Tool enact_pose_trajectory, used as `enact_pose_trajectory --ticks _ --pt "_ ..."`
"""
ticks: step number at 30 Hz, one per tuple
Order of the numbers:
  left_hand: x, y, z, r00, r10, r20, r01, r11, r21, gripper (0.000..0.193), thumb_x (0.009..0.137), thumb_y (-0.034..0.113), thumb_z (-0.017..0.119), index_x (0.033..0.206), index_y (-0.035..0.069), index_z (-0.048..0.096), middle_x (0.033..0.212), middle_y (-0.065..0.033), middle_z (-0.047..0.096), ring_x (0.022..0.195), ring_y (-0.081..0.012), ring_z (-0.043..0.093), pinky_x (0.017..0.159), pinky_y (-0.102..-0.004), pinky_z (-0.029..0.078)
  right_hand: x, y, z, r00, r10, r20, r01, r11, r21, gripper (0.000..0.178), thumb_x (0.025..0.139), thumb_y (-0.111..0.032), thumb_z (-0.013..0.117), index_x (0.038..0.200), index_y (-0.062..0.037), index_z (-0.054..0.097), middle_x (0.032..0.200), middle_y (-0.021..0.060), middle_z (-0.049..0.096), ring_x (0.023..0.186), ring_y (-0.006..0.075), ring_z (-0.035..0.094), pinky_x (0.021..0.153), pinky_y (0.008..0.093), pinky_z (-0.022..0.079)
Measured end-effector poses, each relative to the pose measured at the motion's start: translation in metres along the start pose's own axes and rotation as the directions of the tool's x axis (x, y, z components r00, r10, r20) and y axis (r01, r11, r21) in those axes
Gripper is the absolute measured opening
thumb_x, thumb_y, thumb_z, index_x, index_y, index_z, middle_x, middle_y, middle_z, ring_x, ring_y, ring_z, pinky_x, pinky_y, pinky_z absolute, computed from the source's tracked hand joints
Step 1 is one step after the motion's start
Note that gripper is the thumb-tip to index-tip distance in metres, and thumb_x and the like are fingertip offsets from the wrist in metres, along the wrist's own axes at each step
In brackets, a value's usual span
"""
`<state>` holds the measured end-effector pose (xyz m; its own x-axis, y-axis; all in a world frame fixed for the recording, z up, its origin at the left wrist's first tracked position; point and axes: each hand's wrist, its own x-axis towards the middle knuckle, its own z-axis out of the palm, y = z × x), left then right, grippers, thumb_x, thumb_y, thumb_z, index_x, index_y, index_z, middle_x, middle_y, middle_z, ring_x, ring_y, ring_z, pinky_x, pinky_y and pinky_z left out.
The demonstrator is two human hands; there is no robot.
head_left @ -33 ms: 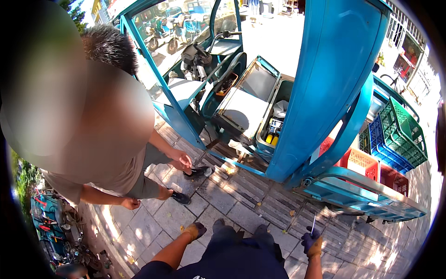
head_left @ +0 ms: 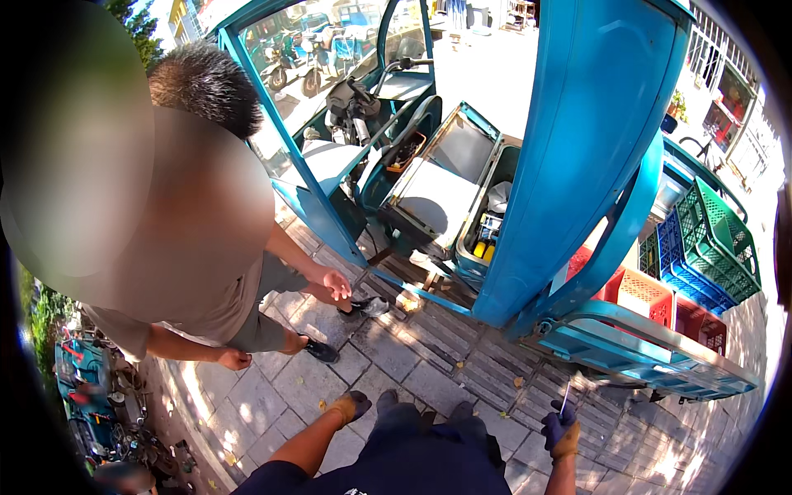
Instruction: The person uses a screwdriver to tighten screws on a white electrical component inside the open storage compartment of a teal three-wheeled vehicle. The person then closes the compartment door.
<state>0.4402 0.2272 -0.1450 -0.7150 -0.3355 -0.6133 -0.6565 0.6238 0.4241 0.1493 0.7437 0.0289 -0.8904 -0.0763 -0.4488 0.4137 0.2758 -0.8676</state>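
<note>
My right hand [head_left: 560, 431], in a dark purple and tan glove, is closed around a slim metal shaft [head_left: 565, 398] that looks like a screwdriver's. The shaft points upward; whatever handle it has is hidden in the fist. On the other side of my body, my left hand [head_left: 351, 407] hangs low above the paving. It wears a tan glove with dark fingers, loosely bent, and nothing shows in it. Ahead stands a blue cargo tricycle [head_left: 590, 157] with its cab side open. A seat lid [head_left: 459, 148] is tipped up beside a storage bin [head_left: 493, 223] holding yellow-ended items and a bag.
Close by on the left stands another person [head_left: 206, 305], bare hands low, near the cab. Red crates [head_left: 642, 295], a blue crate [head_left: 689, 264] and green crates [head_left: 718, 239] fill the cargo bed. Scooters [head_left: 91, 412] are parked at lower left. Stone paving [head_left: 388, 355] lies underfoot.
The other person's nearer hand has moved slightly right, its fingers spreading more. My right hand with the metal shaft has shifted a little right. My left hand is almost unchanged.
</note>
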Motion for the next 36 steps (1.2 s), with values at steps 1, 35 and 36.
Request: enact_pose_trajectory --ticks 1,35,36 --pt "0.007 0.029 0.003 1.000 -0.005 -0.010 0.005 0.998 -0.067 0.054 0.095 0.049 0.059 0.128 0.007 0.072 0.132 -0.0205 0.070 0.126 -0.0400 0.063 0.107 -0.0441 0.049 0.001 -0.029 -0.020 0.996 -0.082 -0.017 0.083 0.996 0.037 0.037 0.097 -0.009 0.061 0.133 0.0001 0.062 0.079 0.0075 0.069 0.059 0.0130 0.062 0.052 0.0268 0.050" --pt "-0.130 0.028 0.090 0.881 -0.471 0.047 0.429 0.753 -0.499 0.046 0.092 0.039 0.068 0.118 0.003 0.075 0.124 -0.0206 0.074 0.120 -0.0371 0.068 0.102 -0.0424 0.053 0.230 -0.245 -0.076 0.836 -0.530 -0.142 0.285 0.641 -0.713 0.033 0.103 -0.027 0.064 0.119 0.0002 0.075 0.108 0.0215 0.078 0.098 0.0314 0.076 0.086 0.0400 0.055" --pt "-0.123 0.018 0.092 0.890 -0.455 0.030 0.409 0.767 -0.495 0.045 0.092 0.037 0.068 0.118 0.002 0.075 0.122 -0.0203 0.075 0.115 -0.0351 0.070 0.099 -0.0414 0.054 0.232 -0.241 -0.078 0.803 -0.584 -0.119 0.300 0.569 -0.766 0.033 0.103 -0.026 0.064 0.120 0.0006 0.075 0.109 0.0213 0.078 0.098 0.0309 0.076 0.087 0.0393 0.055"
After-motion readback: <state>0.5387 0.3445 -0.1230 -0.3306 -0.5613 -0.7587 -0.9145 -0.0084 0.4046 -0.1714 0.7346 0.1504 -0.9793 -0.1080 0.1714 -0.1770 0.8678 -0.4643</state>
